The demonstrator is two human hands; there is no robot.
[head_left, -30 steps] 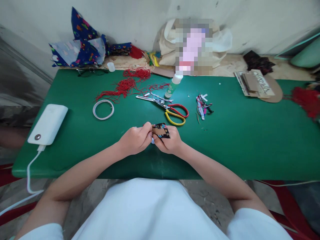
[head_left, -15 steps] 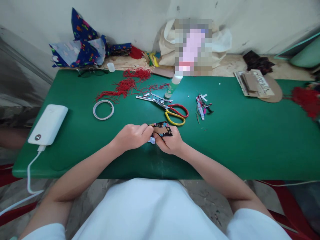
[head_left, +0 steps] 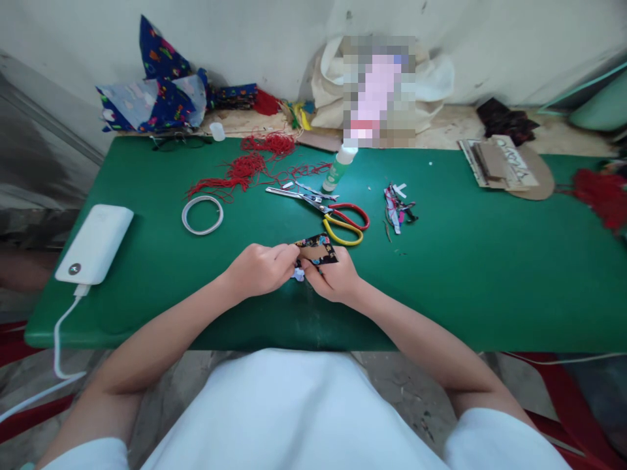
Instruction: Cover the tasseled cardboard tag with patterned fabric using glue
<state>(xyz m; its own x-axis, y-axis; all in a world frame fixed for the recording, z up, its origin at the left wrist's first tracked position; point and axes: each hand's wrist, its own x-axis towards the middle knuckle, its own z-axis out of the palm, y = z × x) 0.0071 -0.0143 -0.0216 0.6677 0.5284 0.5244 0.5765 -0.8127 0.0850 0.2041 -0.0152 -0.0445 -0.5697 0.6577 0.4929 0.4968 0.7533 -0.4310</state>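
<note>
Both grips closed on one small card (head_left: 316, 250) wrapped in dark print fabric: right hand (head_left: 333, 279) holds it from below, left hand (head_left: 259, 267) pinches its near-left corner, a white scrap (head_left: 297, 275) showing between the fingers, all just above the green tabletop (head_left: 490, 261). Scissors (head_left: 333, 212) lie just beyond the grips, tape ring (head_left: 202, 215) farther left. Judgement: keep the right hand steady, pull the fabric taut over the edge, press the fold flat before letting go.
</note>
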